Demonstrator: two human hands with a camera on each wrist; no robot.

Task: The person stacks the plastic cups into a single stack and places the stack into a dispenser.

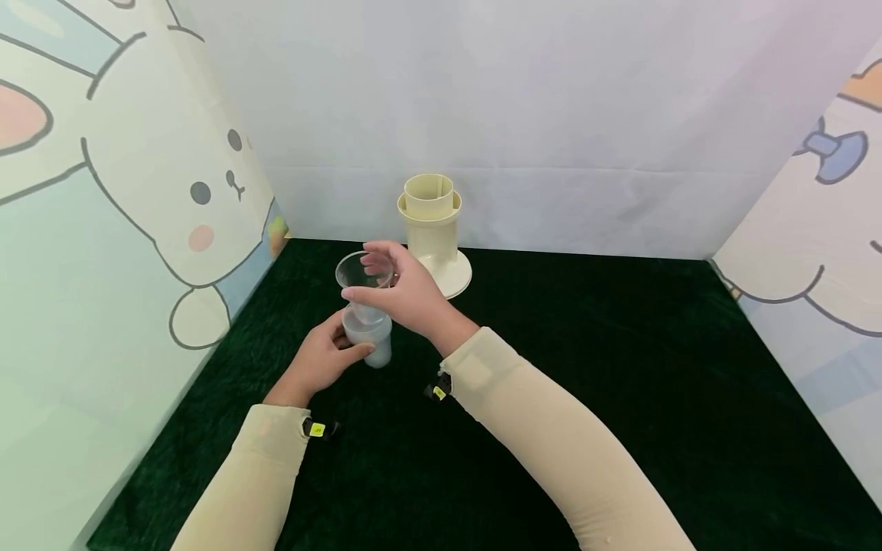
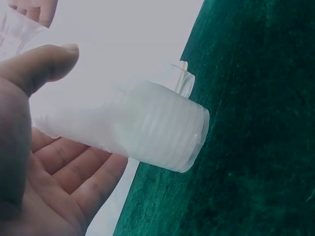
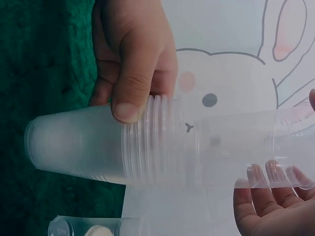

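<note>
My left hand [image 1: 318, 358] holds a stack of clear plastic cups [image 1: 367, 334] over the dark green cloth. In the left wrist view its thumb lies on one side of the stack [image 2: 162, 125], the fingers on the other. Above the stack, my right hand [image 1: 413, 295] curls round a single clear cup [image 1: 353, 280] near its wide rim. That cup's lower end is still inside the stack's mouth. In the right wrist view the stacked rims [image 3: 152, 142] bunch by the left thumb, and the right fingers [image 3: 273, 196] lie behind the see-through upper cup.
A cream-coloured cylindrical holder [image 1: 432, 229] with a round base stands behind the hands, near the back wall. Beyond the stack, another clear piece [image 2: 186, 81] shows in the left wrist view. Cartoon-printed panels [image 1: 172, 191] flank the cloth-covered table [image 1: 586, 367].
</note>
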